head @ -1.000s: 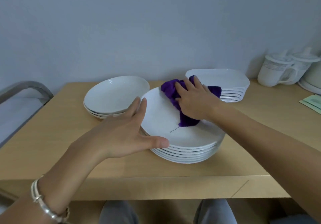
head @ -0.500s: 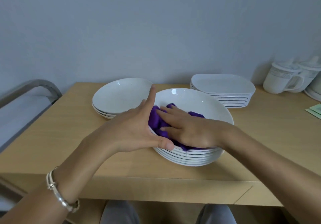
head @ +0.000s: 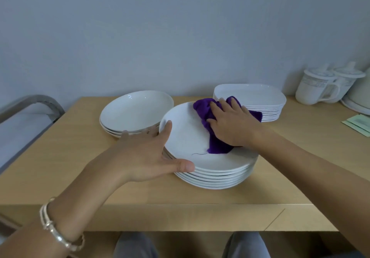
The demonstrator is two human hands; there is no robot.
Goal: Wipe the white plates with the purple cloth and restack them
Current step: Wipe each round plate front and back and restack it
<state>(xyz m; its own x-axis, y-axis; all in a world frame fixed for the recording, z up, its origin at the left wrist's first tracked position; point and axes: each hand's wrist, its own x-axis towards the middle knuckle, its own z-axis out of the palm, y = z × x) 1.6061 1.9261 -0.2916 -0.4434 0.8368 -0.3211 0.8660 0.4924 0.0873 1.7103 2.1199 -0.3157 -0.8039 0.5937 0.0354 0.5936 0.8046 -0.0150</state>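
A stack of several round white plates [head: 212,174] stands in the middle of the wooden table [head: 70,161]. Its top plate [head: 184,137] is tilted, its left rim raised. My left hand [head: 152,151] braces that rim, fingers straight behind it and the thumb on the near edge. My right hand [head: 232,125] lies flat on the purple cloth [head: 217,146], pressing it against the far right part of the top plate. A loose thread trails from the cloth. A shorter stack of round white plates [head: 136,111] sits to the left.
A stack of squarish white plates [head: 252,95] stands behind my right hand. White lidded mugs [head: 318,89] and another white vessel are at the far right by the wall, with green paper [head: 358,123] near them. A grey metal frame [head: 36,103] is beside the table's left edge.
My right hand has slid the cloth from the near left of the plate to its far right. The top plate now tilts the other way, towards me. My left hand stays at the left rim.
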